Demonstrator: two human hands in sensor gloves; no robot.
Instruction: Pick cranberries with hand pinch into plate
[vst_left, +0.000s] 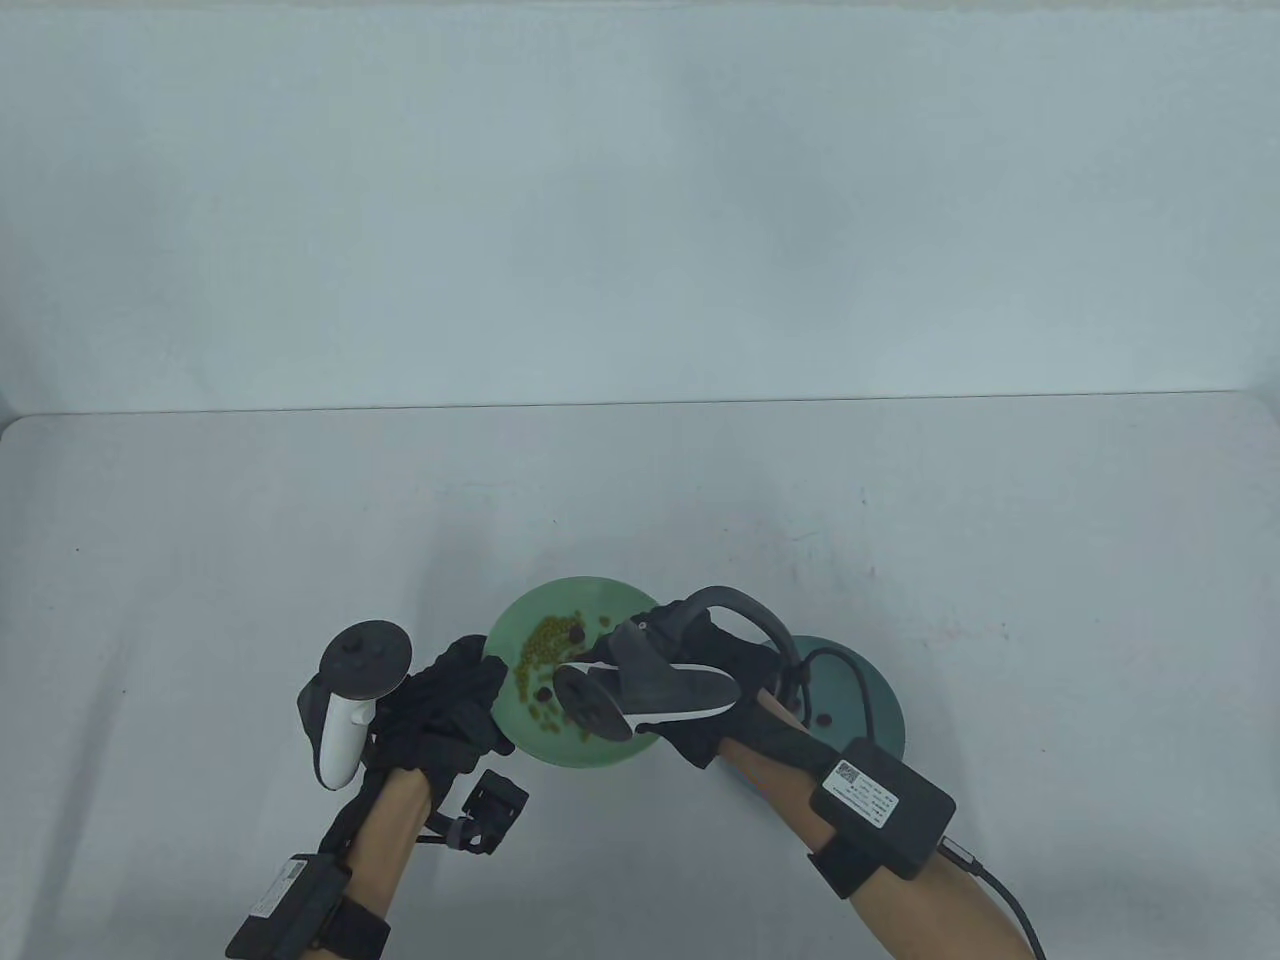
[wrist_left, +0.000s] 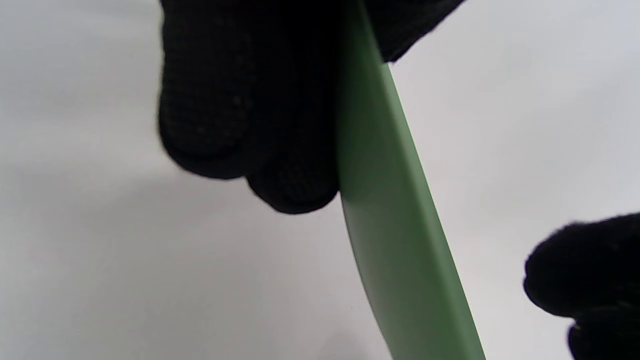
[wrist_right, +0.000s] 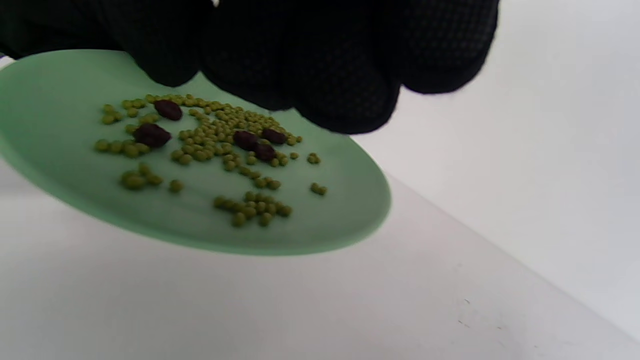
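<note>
My left hand (vst_left: 450, 700) grips the light green plate (vst_left: 600, 610) by its nine o'clock rim. My right hand (vst_left: 700, 700) hovers over its cranberries (wrist_right: 151, 134) among green beans (wrist_right: 220, 135); whether those fingers (wrist_right: 345, 75) pinch anything I cannot tell. At three o'clock sits the teal plate (vst_left: 880, 700).

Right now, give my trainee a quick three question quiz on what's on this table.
1. True or false: the light green plate holds only cranberries.
2. Which hand touches that plate's rim? A) left hand B) right hand
3. Fill in: one cranberry lies on the darker ____ plate.

Key: 1 false, small green beans lie there too, with dark cranberries among them. 2 A. 3 teal.
</note>
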